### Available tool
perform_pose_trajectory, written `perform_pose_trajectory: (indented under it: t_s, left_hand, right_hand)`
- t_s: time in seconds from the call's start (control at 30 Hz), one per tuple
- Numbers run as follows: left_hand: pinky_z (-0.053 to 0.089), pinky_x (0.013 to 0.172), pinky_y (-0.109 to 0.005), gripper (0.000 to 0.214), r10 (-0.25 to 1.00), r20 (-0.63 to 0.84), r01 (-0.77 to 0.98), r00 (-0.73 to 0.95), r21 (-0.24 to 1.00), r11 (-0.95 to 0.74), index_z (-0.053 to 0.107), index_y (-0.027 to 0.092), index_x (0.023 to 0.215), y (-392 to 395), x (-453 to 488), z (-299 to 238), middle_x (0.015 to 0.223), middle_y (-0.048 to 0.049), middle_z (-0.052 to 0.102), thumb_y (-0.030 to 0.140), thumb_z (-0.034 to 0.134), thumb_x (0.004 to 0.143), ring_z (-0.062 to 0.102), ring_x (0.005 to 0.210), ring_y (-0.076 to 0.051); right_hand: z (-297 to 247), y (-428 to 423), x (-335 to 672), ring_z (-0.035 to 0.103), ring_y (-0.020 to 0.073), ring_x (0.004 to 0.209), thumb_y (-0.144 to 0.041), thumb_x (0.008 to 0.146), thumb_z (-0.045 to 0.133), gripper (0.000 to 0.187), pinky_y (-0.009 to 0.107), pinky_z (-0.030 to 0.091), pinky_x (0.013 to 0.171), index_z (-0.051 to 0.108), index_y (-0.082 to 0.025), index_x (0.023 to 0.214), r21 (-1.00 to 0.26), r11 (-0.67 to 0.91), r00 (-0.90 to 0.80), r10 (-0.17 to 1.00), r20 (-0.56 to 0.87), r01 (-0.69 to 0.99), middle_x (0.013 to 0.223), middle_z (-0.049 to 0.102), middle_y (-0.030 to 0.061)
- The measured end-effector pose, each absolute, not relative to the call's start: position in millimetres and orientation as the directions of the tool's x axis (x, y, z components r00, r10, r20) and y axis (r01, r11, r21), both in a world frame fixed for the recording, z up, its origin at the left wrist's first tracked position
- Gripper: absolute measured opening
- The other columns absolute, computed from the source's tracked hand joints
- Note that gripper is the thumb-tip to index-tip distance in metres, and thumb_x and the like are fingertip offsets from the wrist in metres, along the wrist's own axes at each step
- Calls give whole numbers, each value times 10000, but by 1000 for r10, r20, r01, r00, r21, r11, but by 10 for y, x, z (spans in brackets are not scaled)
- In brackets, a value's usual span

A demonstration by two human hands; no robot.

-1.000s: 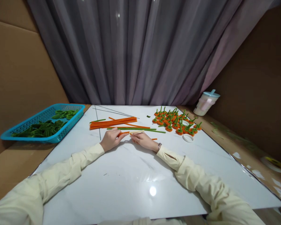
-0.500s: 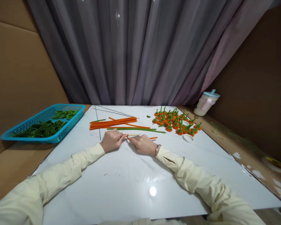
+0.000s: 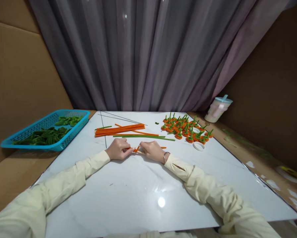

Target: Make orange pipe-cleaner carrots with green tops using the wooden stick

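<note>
My left hand (image 3: 118, 149) and my right hand (image 3: 152, 150) meet on the white tabletop (image 3: 138, 185), both pinched on a short orange pipe cleaner (image 3: 136, 149) bent between their fingertips. A pale thin stick lies under the right fingers, mostly hidden. Just beyond the hands lie a bundle of long orange pipe cleaners (image 3: 120, 129) and a few long green pipe cleaners (image 3: 143, 136). A cluster of several small orange pieces with green stems (image 3: 185, 129) sits at the right back.
A blue plastic basket (image 3: 45, 130) with green curled pieces stands at the left on the brown surface. A white tape ring (image 3: 198, 145) lies near the cluster. A lidded cup (image 3: 217, 109) stands at the back right. Grey curtain hangs behind.
The orange pipe cleaner, held straight along the pale stick a second ago, is now bent between the fingertips. Both hands have drawn slightly nearer to me and closer together.
</note>
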State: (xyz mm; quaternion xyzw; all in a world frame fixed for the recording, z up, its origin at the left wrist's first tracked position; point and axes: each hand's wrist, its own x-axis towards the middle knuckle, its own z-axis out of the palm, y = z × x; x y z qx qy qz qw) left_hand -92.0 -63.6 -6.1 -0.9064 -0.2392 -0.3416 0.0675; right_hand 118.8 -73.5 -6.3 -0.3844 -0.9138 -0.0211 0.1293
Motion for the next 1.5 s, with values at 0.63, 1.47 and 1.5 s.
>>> perform_pose_trajectory:
  t_s: [0.63, 1.47, 1.5]
  left_hand:
    - [263, 452, -202, 430, 664, 583, 606, 468, 335, -722, 472, 143, 525, -600, -895, -78, 444, 36, 387, 362, 402, 888, 349, 424, -70]
    - [248, 440, -239, 442, 465, 514, 480, 721, 114, -870, 460, 161, 467, -617, -943, -72, 421, 19, 362, 353, 410, 862, 334, 408, -96]
    - [249, 441, -237, 444, 475, 511, 472, 716, 148, -869, 453, 160, 463, -613, -944, -67, 421, 22, 358, 357, 415, 859, 328, 410, -94]
  right_hand:
    - [-30, -720, 1166, 556, 165, 632, -173, 880, 354, 164, 261, 233, 552, 493, -166, 968, 10, 661, -657, 745, 115, 751, 790, 652, 61]
    - [-53, -715, 1199, 519, 133, 618, -169, 822, 449, 93, 247, 194, 524, 518, -173, 885, -79, 715, -694, 695, 191, 694, 750, 615, 25]
    - [-46, -714, 1198, 511, 131, 607, -175, 824, 456, 87, 245, 194, 525, 520, -175, 882, -111, 711, -689, 701, 185, 694, 747, 614, 23]
